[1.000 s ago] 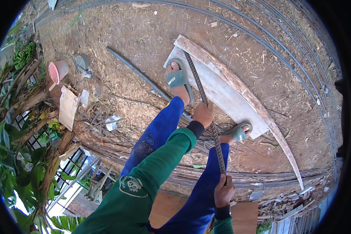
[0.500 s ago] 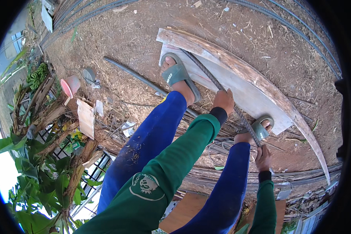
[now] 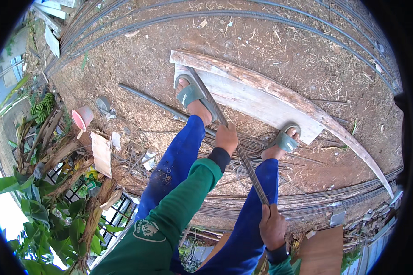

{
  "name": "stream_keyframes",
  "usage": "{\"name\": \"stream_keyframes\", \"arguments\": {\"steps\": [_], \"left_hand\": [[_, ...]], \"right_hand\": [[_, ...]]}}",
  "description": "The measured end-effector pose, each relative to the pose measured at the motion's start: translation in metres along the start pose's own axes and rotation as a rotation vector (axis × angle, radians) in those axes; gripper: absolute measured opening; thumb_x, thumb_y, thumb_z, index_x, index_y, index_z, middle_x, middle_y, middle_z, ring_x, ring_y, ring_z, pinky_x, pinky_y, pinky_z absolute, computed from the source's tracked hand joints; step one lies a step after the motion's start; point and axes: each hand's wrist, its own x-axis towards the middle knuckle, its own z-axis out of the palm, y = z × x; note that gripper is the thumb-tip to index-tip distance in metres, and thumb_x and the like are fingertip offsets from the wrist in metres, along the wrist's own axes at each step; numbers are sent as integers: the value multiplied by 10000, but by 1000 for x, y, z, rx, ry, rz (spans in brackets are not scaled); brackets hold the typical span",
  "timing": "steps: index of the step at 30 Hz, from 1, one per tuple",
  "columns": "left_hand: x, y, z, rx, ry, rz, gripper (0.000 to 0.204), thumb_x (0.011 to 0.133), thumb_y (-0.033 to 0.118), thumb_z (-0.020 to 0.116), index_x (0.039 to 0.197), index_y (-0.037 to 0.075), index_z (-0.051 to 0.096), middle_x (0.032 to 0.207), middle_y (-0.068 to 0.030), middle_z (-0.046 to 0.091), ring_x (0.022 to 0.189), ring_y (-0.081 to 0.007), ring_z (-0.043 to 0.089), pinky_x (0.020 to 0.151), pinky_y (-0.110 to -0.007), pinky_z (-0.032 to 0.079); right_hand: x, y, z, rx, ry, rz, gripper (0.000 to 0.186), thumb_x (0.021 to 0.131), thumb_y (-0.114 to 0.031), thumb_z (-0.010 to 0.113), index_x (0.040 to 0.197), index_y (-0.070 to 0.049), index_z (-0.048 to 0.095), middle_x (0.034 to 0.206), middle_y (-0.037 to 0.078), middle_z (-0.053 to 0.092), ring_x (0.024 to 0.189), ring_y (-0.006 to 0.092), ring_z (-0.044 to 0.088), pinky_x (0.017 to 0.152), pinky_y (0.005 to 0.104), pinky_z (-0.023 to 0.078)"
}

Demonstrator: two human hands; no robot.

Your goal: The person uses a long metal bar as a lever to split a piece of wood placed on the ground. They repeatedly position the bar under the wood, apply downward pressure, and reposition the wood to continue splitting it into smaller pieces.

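Observation:
A long ribbed steel bar (image 3: pixel 251 173) slants across my view in both hands. My left hand (image 3: pixel 227 139) is closed round its middle, and my right hand (image 3: pixel 272 226) grips its near end beside my right knee. The bar's far end reaches down to a pale board (image 3: pixel 257 110), by my left foot. Along the board's far side lies a rough, curved wooden slab (image 3: pixel 298 97). My left sandal (image 3: pixel 189 95) rests at the board's left end, and my right sandal (image 3: pixel 287 140) is at its right end.
A dark pipe (image 3: pixel 153 101) lies on the soil behind my left foot. Bundles of long rods (image 3: pixel 234 13) cross the far ground, and more rods (image 3: pixel 298 201) run near my right knee. At left are a reddish bucket (image 3: pixel 81 118), a wood piece (image 3: pixel 101 153) and green plants (image 3: pixel 46 206).
Both hands have drawn the steel bar toward me, my right hand coming lower and nearer. The camera view has shifted, so the board and my feet sit further left.

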Motion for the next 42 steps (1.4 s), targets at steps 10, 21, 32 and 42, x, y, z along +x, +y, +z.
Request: {"name": "stream_keyframes", "arguments": {"steps": [10,21,32,42], "left_hand": [[-102,77,45,-216,-253,78,443,973,355,478,874,-68,564,762,-319,594,761,-485,603,657,-559,466],[-58,104,158,20,-235,217,263,903,177,516,1040,-27,611,737,-192,588,652,-347,592,533,-479,434],[-13,155,257,-1954,-377,-620,305,1041,242,419,802,65,487,649,-93,515,594,-230,500,625,-382,458],[-98,108,93,-336,-415,-92,198,939,143,512,1072,37,614,799,-171,578,666,-308,614,562,-466,473]], "right_hand": [[-106,22,-10,216,245,205,323,989,-267,511,778,-30,568,686,194,635,570,404,589,533,476,424],[29,234,62,-27,302,56,293,978,-310,479,831,-60,528,665,225,576,601,464,565,526,537,425],[173,352,37,-81,305,-158,345,1013,-363,441,871,-54,500,731,205,568,709,452,562,588,514,425],[-77,121,-15,-10,175,161,357,1007,-351,491,780,-78,532,551,157,546,437,363,537,413,444,381]]}}
